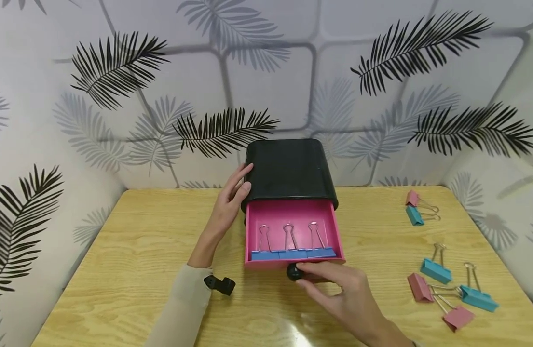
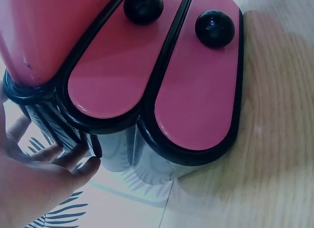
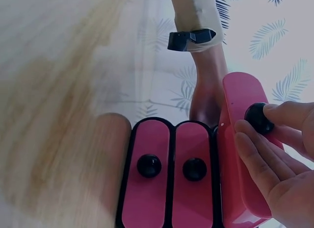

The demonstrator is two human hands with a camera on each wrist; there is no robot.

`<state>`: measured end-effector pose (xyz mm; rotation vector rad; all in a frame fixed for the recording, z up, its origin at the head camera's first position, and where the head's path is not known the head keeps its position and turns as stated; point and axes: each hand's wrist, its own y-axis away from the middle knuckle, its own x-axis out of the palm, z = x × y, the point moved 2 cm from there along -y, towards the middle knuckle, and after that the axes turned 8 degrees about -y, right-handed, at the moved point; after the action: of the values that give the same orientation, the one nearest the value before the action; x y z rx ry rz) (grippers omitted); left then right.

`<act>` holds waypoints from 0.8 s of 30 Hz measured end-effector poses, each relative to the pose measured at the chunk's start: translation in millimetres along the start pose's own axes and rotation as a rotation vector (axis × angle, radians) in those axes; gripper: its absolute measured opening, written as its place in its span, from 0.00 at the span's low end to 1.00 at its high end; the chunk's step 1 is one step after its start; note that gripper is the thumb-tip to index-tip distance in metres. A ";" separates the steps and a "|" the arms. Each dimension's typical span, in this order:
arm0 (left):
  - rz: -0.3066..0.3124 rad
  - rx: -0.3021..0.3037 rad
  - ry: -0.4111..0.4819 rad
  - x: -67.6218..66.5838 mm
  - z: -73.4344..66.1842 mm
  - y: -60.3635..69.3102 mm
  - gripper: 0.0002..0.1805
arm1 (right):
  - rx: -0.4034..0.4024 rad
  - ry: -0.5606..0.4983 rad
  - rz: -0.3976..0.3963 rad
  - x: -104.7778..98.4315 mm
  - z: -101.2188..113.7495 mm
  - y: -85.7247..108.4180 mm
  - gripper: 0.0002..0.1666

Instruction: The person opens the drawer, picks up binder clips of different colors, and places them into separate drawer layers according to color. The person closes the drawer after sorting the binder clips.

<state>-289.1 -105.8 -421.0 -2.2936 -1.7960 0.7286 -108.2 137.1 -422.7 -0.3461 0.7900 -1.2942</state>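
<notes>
A black drawer box stands on the table near the wall, its pink top drawer pulled out. Inside, along the drawer's front, three blue binder clips sit in a row with their wire handles toward the back. My right hand pinches the round black knob on that drawer between thumb and fingers. With fairly straight fingers, my left hand rests against the left side of the box. Two lower pink drawer fronts, each with a black knob, are closed in both wrist views.
To the right on the wooden table lie loose binder clips: a pink one beside a teal one farther back, and several teal and pink clips nearer. A leaf-patterned wall stands behind the box.
</notes>
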 end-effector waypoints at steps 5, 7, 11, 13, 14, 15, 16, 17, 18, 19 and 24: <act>0.014 -0.019 0.020 0.8 -16.3 2.5 0.28 | 0.022 -0.020 0.011 -4.1 -0.9 -7.0 0.22; 0.014 -0.016 0.020 1.1 -20.6 3.6 0.28 | 0.021 -0.024 0.012 -5.4 -2.3 -9.7 0.21; -0.014 -0.003 0.019 2.2 -9.9 3.0 0.28 | 0.028 -0.020 0.018 -7.8 -5.7 -17.4 0.20; -0.026 0.004 0.011 2.5 -3.5 2.5 0.28 | 0.043 -0.012 0.021 -9.3 -7.6 -22.3 0.20; -0.029 0.005 0.008 2.7 1.2 1.8 0.28 | 0.052 -0.010 0.021 -10.4 -8.7 -25.0 0.19; -0.028 0.006 0.006 3.0 3.6 1.6 0.28 | 0.061 -0.007 0.019 -11.7 -9.9 -27.7 0.19; -0.025 0.007 0.007 3.5 5.1 1.3 0.28 | 0.071 -0.007 0.019 -12.9 -11.4 -30.1 0.19; -0.020 0.009 0.009 4.1 6.6 1.3 0.28 | 0.078 -0.004 0.018 -14.2 -12.8 -32.5 0.19; -0.015 0.010 0.014 4.6 7.4 1.5 0.28 | 0.081 -0.002 0.017 -15.2 -14.7 -35.0 0.19; -0.012 0.009 0.016 5.2 7.9 1.7 0.28 | 0.081 0.004 0.016 -16.2 -16.9 -37.6 0.18; -0.010 0.001 0.022 7.3 7.9 3.7 0.28 | 0.094 0.037 0.019 -18.8 -27.9 -52.1 0.17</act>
<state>-288.2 -101.4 -431.5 -2.2815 -1.7960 0.6991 -166.2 146.2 -402.8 -0.2393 0.7594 -1.3184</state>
